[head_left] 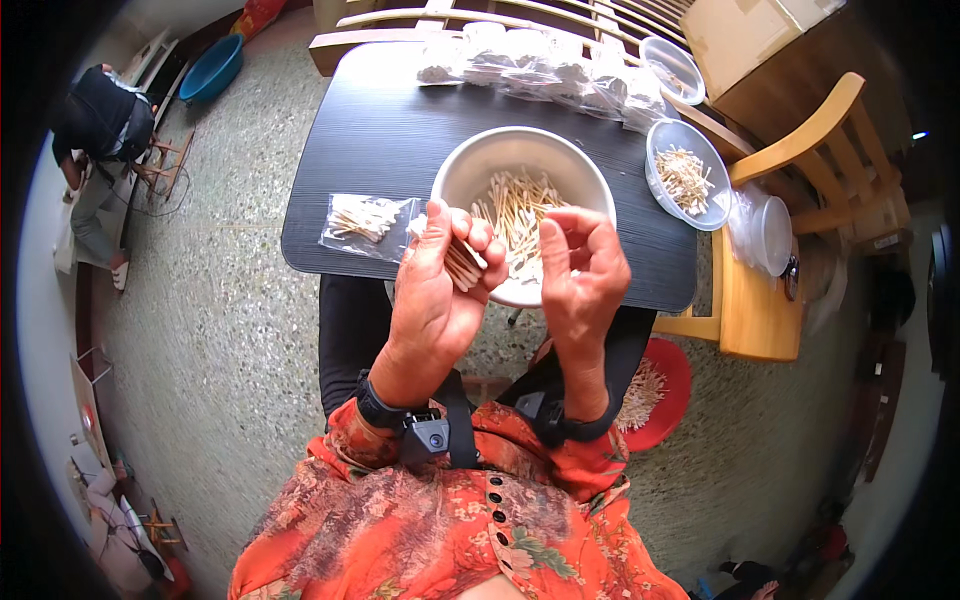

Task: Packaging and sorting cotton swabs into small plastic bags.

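A bundle of cotton swabs [463, 266] with wooden sticks lies in my left hand [432, 300], which is closed around it above the near left rim of a white bowl. That bowl [458, 165] holds a loose heap of more swabs [520, 215]. Over the bowl's near right side is my right hand [588, 275], thumb and forefinger brought together in a pinch. Whatever may be between those fingertips is too small to make out. Left of my left hand, a clear plastic bag [340, 238] containing swabs rests on the dark table [385, 130].
Several filled clear bags [545, 70] line the table's far edge. A clear tub of swabs [690, 180] sits at the right edge, beside a wooden chair [765, 320] bearing plastic lids [770, 235]. Below right is a red basin [672, 395] with swabs. Another person [105, 125] sits far left.
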`<state>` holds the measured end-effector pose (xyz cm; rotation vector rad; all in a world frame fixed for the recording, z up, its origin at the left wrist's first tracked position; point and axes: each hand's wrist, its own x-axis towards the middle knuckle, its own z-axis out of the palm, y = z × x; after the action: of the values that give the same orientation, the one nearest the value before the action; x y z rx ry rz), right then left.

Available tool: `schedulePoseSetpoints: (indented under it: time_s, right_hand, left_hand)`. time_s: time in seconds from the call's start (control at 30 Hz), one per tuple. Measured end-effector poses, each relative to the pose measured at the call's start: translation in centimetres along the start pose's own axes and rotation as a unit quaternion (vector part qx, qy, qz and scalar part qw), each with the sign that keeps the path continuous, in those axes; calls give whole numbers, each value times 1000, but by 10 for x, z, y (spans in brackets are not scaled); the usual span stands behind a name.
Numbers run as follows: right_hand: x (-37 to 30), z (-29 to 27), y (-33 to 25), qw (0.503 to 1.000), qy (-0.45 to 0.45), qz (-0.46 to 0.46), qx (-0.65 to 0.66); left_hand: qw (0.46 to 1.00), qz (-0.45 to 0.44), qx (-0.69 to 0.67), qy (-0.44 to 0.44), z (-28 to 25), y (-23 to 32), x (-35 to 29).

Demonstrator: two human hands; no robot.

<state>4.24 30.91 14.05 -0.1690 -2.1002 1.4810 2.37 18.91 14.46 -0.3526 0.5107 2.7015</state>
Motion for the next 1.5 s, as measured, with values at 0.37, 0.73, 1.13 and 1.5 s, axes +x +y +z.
schedulePoseSetpoints:
  time_s: [0.37, 0.73, 1.13, 1.5]
  right_hand:
    - [40, 7, 24, 941, -166, -96, -280]
    - [40, 39, 30, 855, -243, -47, -455]
    - [44, 23, 36, 950, -212, 25, -226]
    - [26, -4, 15, 887, -75, 272, 365]
  left_hand:
    - [1000, 20, -9, 4, -12, 10, -1]
    - [1000, 2, -3, 21, -12, 6, -1]
    - [999, 0, 2, 33, -13, 4, -2]
    - [997, 5, 54, 50, -4, -1, -8]
